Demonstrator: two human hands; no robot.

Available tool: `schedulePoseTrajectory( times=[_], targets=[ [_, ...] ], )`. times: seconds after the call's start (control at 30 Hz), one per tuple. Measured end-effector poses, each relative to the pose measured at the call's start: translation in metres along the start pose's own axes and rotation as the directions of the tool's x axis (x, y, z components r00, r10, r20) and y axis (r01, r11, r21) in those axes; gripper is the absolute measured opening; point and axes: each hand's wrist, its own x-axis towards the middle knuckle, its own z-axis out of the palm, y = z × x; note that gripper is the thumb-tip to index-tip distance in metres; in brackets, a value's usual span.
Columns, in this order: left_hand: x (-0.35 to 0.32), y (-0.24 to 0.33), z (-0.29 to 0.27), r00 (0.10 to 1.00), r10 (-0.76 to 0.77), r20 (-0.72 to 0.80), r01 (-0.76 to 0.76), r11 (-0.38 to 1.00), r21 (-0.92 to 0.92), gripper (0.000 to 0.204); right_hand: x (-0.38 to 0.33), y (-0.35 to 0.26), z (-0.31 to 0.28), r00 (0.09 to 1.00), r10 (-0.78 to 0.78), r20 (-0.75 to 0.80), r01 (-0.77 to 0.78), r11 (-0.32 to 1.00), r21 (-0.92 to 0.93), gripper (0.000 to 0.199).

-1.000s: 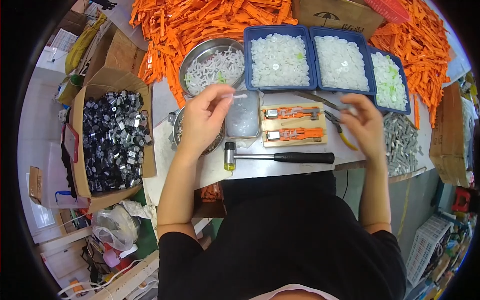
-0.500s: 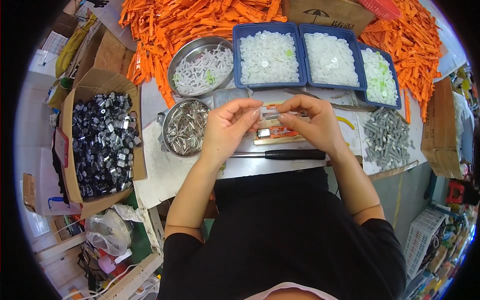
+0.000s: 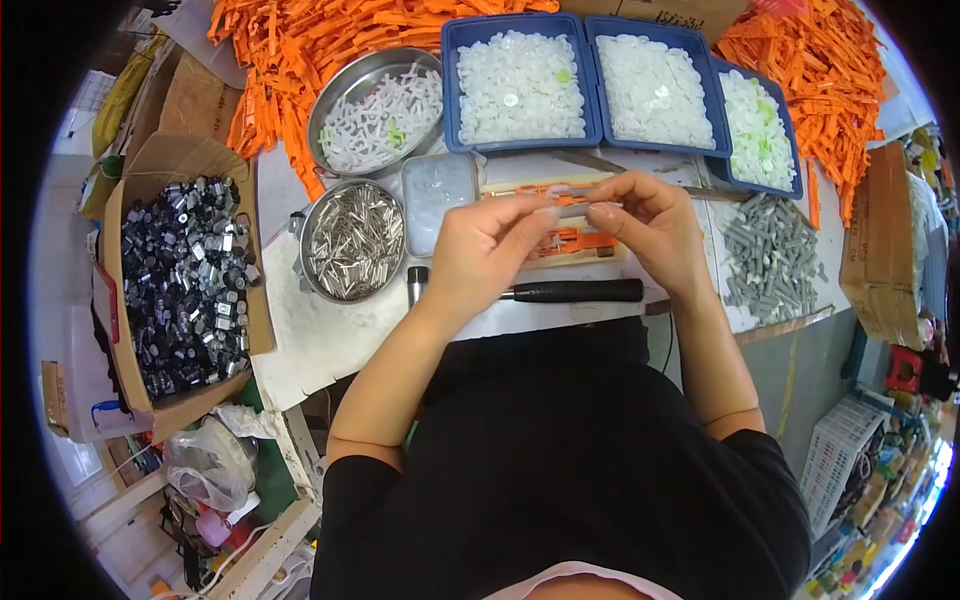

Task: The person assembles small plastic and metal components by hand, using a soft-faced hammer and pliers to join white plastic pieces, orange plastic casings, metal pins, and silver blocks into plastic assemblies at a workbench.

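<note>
left hand (image 3: 480, 250) and right hand (image 3: 658, 230) are close together, thumb and forefinger of each nearly closed, pinching a small greyish part (image 3: 574, 211) between them, its ends partly hidden. it is held over a wooden block (image 3: 570, 260) bearing orange pieces (image 3: 588, 241) on the desk (image 3: 300, 345); a black-handled hammer (image 3: 578, 291) lies nearer the body.

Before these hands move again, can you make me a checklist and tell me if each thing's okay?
1. Left hand and right hand close together: ok.
2. Small part held at the fingertips: ok; its exact shape: cannot tell.
3. Orange pieces on the wooden block in full view: not ok, the hands partly cover them.
4. Hammer lying off the block: ok.
5. Metal pins inside their round bowl: ok.
</note>
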Motion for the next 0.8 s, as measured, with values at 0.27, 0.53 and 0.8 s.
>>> schedulePoseTrajectory(
  times=[0.27,0.53,0.8],
  targets=[
    [-0.003,-0.021,0.002,0.800,0.505,0.324,-0.548,0.395,0.738,0.044,-0.025,0.030,-0.022,0.992,0.066,-0.110,-0.094,0.958,-0.272,0.013],
    [-0.020,-0.038,0.017,0.769,0.501,0.396,-0.579,0.283,0.765,0.051,-0.028,0.033,-0.012,0.992,-0.123,-0.005,0.106,0.878,-0.467,0.008],
    [-0.026,-0.044,0.012,0.752,0.540,0.378,-0.568,0.241,0.787,0.043,-0.023,0.030,-0.003,0.984,-0.161,-0.073,0.093,0.824,-0.558,0.005]
  ],
)
